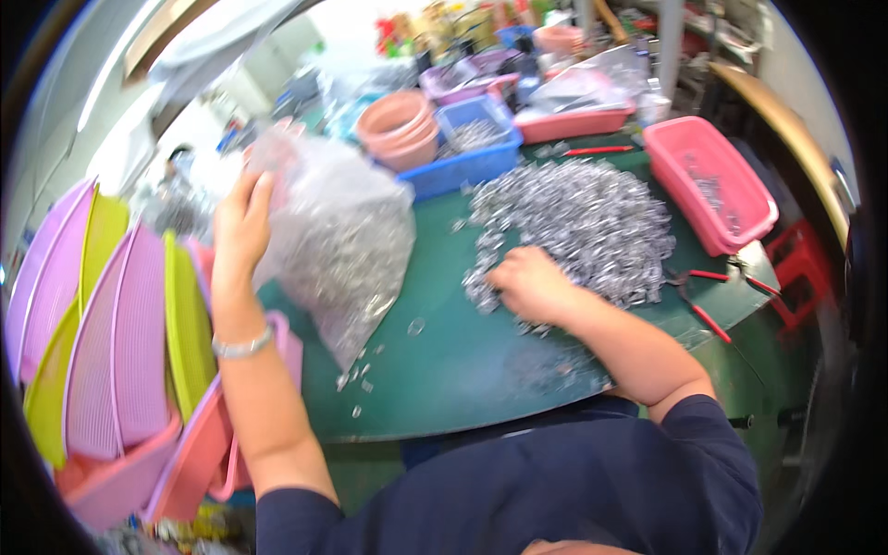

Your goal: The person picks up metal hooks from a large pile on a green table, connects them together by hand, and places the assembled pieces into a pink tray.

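Observation:
My left hand is raised at the left with its fingers closed on the upper edge of a clear plastic bag. Small shiny metal pieces bulge inside the bag, and its lower corner points down to the table. A few loose metal pieces lie beside that corner. My right hand rests at the near left edge of a wide pile of small silver metal pieces. Its fingers are curled down into the pieces; whatever is between them is hidden.
On the green table stand a blue tray, stacked pink pots and a pink basin holding some metal pieces. Red-handled pliers lie at the right edge. Purple and green baskets crowd the left side.

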### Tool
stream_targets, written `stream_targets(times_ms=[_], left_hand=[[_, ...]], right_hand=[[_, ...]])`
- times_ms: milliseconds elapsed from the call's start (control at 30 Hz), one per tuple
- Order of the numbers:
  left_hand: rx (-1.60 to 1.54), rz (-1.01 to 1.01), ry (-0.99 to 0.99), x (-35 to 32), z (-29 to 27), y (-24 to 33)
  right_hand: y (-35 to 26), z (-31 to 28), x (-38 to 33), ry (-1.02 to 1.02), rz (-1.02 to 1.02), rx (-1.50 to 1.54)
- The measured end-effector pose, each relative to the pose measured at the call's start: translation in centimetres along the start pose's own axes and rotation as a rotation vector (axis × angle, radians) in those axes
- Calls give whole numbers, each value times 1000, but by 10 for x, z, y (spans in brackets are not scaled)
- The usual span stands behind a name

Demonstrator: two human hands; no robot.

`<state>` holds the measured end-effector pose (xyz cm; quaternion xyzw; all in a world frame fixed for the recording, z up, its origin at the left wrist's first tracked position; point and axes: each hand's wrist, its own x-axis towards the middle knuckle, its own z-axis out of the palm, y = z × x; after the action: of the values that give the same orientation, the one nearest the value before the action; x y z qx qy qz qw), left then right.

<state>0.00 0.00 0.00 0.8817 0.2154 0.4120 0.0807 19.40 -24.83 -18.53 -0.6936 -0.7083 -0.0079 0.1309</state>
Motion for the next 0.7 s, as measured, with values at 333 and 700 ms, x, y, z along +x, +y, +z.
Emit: stream_targets(times_ms=[333, 700], left_hand=[[279, -241, -555, 2, 1, 27], [230, 45, 150, 27, -1, 36]], right_hand=[[8, -11, -23, 101, 84, -102], [10, 1, -20, 335, -26, 1]])
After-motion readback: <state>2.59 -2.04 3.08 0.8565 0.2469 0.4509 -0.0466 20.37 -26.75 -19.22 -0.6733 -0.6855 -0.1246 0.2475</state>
